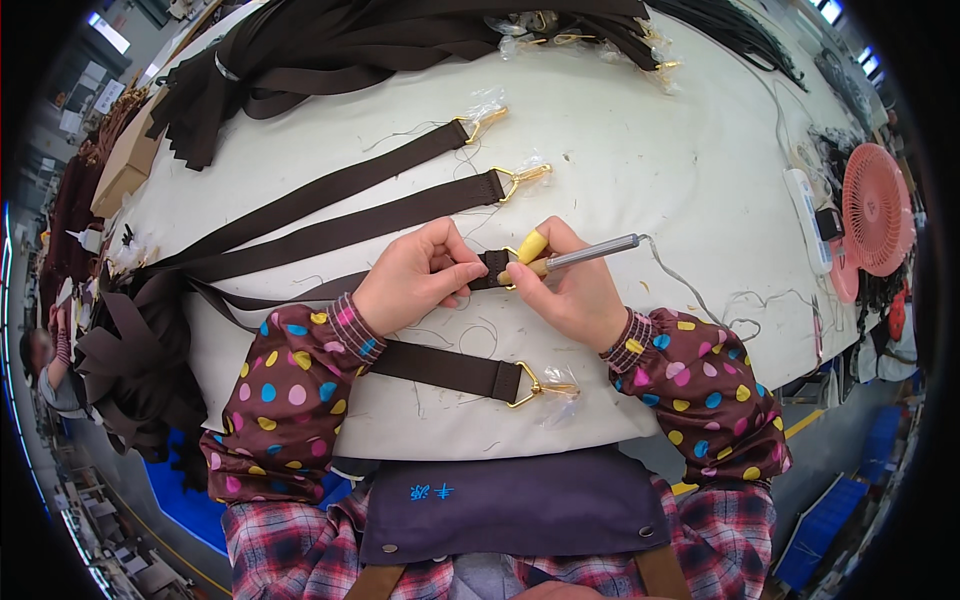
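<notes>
My left hand (415,275) is closed in a pinch at the end of a dark brown webbing strap (494,266); whether a thread is also between the fingertips is too small to tell. My right hand (575,300) grips a grey corded pen-shaped tool (597,250), like a soldering iron, its tip end by the strap's stitched loop. A yellow cover (535,243) wraps a finger of that hand. The gold ring on this strap is partly hidden by my fingers. Two more straps (400,220) with gold hooks in clear plastic lie beyond, and another strap (450,370) lies nearer me.
A large bundle of brown straps (330,50) covers the far side of the table (650,150). More straps (140,350) hang over the left edge. At right are a pink fan (877,210) and a white power strip (808,222). The tool's cord (680,280) trails rightward. Loose threads are scattered about.
</notes>
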### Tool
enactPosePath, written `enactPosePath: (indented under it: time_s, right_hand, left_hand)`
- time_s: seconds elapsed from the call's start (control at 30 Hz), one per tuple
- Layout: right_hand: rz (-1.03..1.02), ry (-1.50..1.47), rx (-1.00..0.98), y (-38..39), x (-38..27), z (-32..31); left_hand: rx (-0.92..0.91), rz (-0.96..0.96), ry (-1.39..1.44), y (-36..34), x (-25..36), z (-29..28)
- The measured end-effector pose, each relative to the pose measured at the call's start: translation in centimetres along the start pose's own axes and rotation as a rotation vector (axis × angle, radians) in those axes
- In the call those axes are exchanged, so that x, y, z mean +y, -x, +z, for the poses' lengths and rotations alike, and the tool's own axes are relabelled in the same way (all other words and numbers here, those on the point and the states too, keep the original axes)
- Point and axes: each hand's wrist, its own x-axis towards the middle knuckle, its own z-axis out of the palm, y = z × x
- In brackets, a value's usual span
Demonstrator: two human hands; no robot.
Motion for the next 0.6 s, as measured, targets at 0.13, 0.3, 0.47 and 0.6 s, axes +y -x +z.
enactPosePath:
  time_s: [0.13,0.3,0.47,0.6]
  right_hand:
    - [-0.005,0.005,0.007,-0.02,0.07,0.09]
    - [-0.016,0.061,-0.002,-0.06,-0.07,-0.03]
    - [0.068,0.110,-0.104,0.07,-0.87,-0.45]
    - [0.067,0.113,-0.104,0.09,-0.84,-0.45]
  left_hand:
    - [-0.007,0.005,-0.013,-0.02,-0.10,-0.01]
    - [0.001,0.002,-0.033,-0.02,0.02,0.11]
    - [-0.002,0.007,-0.026,0.01,0.03,0.09]
    - [-0.002,0.008,-0.027,0.01,0.06,0.13]
